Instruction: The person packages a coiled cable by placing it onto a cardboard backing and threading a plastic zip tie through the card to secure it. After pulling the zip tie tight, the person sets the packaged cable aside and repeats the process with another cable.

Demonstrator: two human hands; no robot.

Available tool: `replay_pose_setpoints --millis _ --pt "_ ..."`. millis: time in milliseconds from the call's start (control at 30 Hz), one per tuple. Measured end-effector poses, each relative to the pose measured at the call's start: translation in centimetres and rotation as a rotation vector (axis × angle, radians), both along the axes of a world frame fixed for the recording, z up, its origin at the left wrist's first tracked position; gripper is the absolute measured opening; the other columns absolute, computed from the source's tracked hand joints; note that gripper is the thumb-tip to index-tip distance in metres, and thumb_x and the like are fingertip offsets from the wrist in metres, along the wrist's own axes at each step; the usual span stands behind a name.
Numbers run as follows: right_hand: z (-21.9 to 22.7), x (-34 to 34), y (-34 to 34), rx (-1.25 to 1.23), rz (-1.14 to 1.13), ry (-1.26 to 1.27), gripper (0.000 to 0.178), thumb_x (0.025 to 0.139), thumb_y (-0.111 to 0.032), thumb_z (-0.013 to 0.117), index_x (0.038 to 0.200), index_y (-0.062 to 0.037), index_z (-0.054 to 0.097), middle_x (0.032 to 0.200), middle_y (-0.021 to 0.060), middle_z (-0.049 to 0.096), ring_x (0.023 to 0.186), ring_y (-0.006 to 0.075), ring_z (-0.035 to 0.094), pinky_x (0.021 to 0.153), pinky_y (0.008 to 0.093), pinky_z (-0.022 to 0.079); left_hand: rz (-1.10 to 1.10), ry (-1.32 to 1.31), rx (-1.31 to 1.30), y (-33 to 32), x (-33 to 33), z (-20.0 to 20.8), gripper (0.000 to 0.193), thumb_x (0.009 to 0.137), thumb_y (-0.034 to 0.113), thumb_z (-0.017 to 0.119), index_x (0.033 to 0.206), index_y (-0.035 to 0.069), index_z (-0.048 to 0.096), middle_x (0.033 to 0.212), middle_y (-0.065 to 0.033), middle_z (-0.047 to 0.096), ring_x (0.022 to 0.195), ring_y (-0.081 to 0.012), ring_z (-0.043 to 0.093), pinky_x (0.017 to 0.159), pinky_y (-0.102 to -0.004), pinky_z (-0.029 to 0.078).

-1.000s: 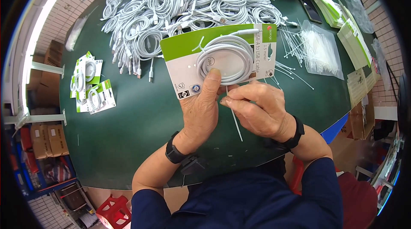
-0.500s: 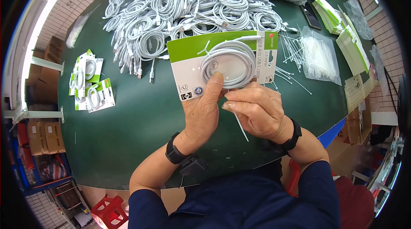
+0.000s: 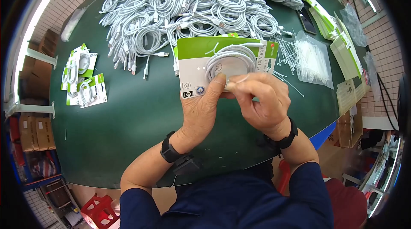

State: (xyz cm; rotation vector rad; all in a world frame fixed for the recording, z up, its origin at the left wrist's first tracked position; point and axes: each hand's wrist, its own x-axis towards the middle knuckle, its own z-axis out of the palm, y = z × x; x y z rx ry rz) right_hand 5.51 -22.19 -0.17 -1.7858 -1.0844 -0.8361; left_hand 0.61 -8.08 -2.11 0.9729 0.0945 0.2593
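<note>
My left hand (image 3: 200,111) grips a green-and-white packaging card (image 3: 192,68) from below, its thumb pressed on the front. Coiled on that card is a white braided USB cable (image 3: 233,51), with a thin white cable tie (image 3: 215,49) crossing the coil's upper left. At the lower edge of the coil, beside the left thumb, my right hand (image 3: 269,100) has its fingertips pinched on another thin, pale cable tie (image 3: 243,78), blurred by motion. The right hand covers the lower right of the card and coil.
Beyond the card lies a large heap of coiled white cables (image 3: 171,10). Several carded cables (image 3: 87,93) lie at the left. To the right are a bag of cable ties (image 3: 314,60), loose ties (image 3: 289,51), a phone (image 3: 306,20) and stacked cards (image 3: 344,53).
My right hand has moved up against the coil's lower edge. The tie's tail, which hung downward below the card, now runs up across the coil. My left hand still holds the card.
</note>
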Motion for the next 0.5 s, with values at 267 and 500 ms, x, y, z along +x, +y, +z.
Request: replay_pose_setpoints --millis 267,500 --pt "0.4 1.0 -0.2 -0.165 -0.106 0.037 0.028 0.075 0.011 0.077 0.102 0.0014 0.073 0.091 0.0125 0.073 0.076 0.023 0.071 0.061 0.0314 0.056 0.003 0.007 -0.006 0.0 0.3 -0.4 0.026 0.098 0.006 0.065 0.123 -0.002 0.062 0.11 -0.01 0.069 0.088 -0.0146 0.069 0.063 -0.0278 0.063" --pt "0.5 1.4 -0.9 -0.264 -0.114 -0.111 0.038 0.069 0.003 0.077 0.106 -0.0062 0.075 0.096 0.006 0.071 0.072 0.0198 0.064 0.058 0.0286 0.053 0.009 0.024 -0.019 0.0 0.5 -0.8 0.026 0.098 0.007 0.066 0.122 -0.002 0.062 0.109 -0.0102 0.069 0.088 -0.0148 0.069 0.064 -0.0282 0.062"
